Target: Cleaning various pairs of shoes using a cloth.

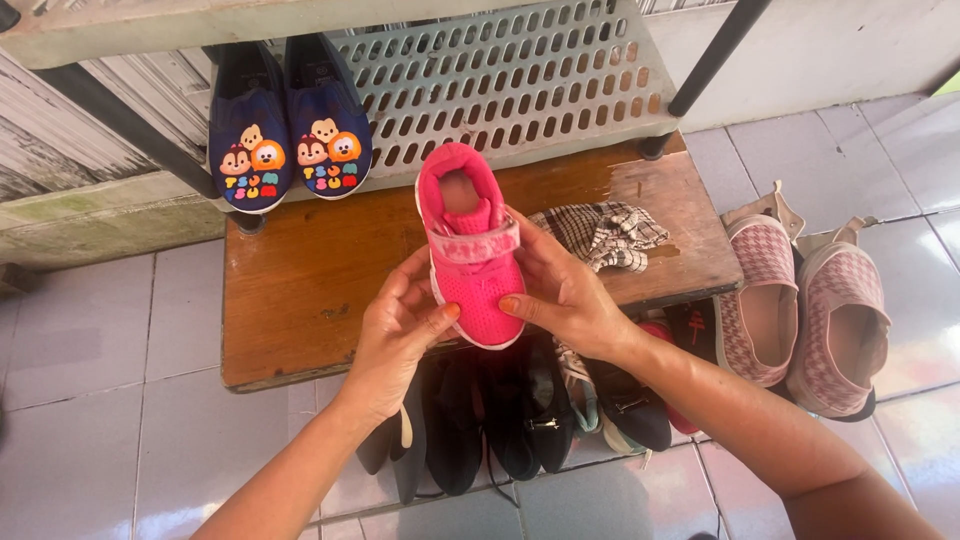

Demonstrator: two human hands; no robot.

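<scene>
Left hand (pixel 400 325) and right hand (pixel 562 295) both hold 1 small pink shoe (pixel 470 250) between them, above the wooden bench (pixel 300 290). Its long way points away from the person, heel end far, toe near the thumbs. Each hand grips 1 side, equally close.
</scene>
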